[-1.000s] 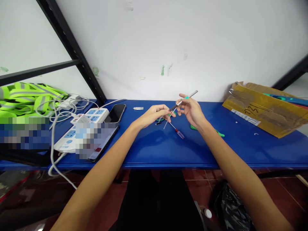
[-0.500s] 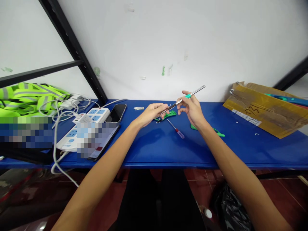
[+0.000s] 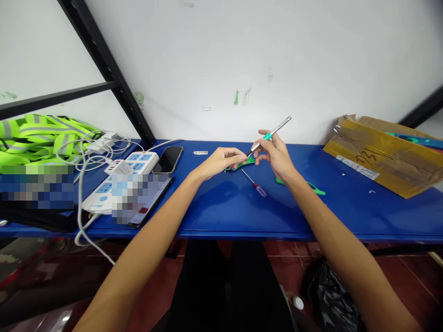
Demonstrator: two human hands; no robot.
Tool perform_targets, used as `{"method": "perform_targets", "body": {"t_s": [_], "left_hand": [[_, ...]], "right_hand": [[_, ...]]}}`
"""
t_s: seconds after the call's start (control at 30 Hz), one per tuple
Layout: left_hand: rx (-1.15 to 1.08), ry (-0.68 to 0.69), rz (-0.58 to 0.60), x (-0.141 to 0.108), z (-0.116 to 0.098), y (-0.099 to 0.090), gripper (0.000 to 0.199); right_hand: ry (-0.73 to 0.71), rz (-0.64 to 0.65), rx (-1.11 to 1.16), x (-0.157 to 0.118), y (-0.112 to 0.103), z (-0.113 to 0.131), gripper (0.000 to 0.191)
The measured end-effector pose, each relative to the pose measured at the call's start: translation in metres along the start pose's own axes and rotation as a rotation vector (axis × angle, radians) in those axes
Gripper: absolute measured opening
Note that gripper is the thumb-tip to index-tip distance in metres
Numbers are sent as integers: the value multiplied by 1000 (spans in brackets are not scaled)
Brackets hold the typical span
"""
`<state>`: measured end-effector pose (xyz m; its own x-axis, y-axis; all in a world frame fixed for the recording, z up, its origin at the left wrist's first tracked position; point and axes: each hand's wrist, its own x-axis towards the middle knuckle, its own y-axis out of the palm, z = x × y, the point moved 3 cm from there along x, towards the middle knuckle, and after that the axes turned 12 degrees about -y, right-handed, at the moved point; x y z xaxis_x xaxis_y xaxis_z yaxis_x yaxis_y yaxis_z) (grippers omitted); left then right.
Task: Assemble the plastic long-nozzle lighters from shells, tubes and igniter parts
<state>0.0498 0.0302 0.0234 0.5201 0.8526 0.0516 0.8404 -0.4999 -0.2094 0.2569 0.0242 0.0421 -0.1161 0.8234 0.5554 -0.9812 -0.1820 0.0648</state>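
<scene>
A slim pen-like tool, silver at its upper end with a green band and a dark lower part, slants above the blue table. My right hand grips it around the green band, its lower fingers loosely curled. At the tool's dark lower end, my left hand pinches with thumb and fingertips; the very tip is hidden there. A green plastic piece lies behind and below my left fingertips. Nearer the table's front, a screwdriver with a purple-red clear handle lies between my forearms. Another green part is partly covered by my right forearm.
On the left are a white power strip with cables, a black phone, a tablet and neon yellow straps. A small clear piece lies near the wall. A taped cardboard box stands right.
The tool's lower end has moved up and right into my left fingertips, and the thin strand seen there before no longer shows. The view has shifted slightly.
</scene>
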Motion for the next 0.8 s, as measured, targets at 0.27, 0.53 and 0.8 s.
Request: {"method": "perform_targets", "body": {"t_s": [0.27, 0.53, 0.8], "left_hand": [[-129, -67, -64, 5, 6, -2, 37], [-242, -94, -98, 5, 4, -3, 44], [-196, -83, -124, 7, 5, -1, 38]], "right_hand": [[-37, 24, -76, -1, 3, 4, 51], [-79, -16, -111, 2, 0, -3, 56], [-85, -30, -134, 3, -1, 1, 51]]}}
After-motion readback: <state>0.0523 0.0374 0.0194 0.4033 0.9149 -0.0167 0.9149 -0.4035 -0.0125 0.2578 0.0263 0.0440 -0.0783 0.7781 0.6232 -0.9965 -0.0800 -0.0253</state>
